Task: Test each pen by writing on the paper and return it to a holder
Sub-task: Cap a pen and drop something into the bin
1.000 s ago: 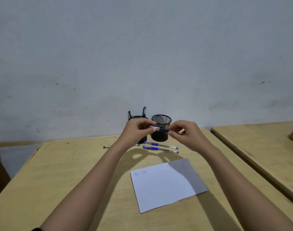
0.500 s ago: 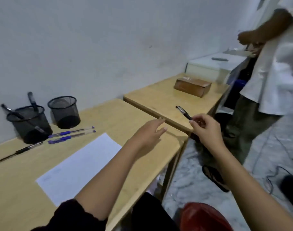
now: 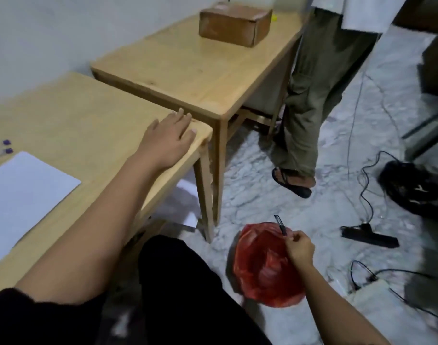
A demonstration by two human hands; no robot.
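Edges mattered most at this moment. The left hand (image 3: pixel 168 139) lay flat and open on the right corner of the wooden table (image 3: pixel 88 115), fingers spread and holding nothing, just beside the narrow gap to the second table (image 3: pixel 188 70). The paper (image 3: pixel 21 192) lay near the left border of the view, with two purple pen ends (image 3: pixel 7 146) beyond it. The right hand (image 3: pixel 299 247) was low, off the table, over the red plastic bag (image 3: pixel 265 267) on the floor, its fingers pinched together on a dark pen (image 3: pixel 280 224) that pointed up and away. To the right the floor was open but crossed by black cables (image 3: pixel 365 185); another person's legs (image 3: pixel 312 95) stood beside the far table, where a brown box (image 3: pixel 235 24) rested. Half a second before, the holders were in view, the left hand hovered above the table, and the right hand held the pen higher, near the table edge.
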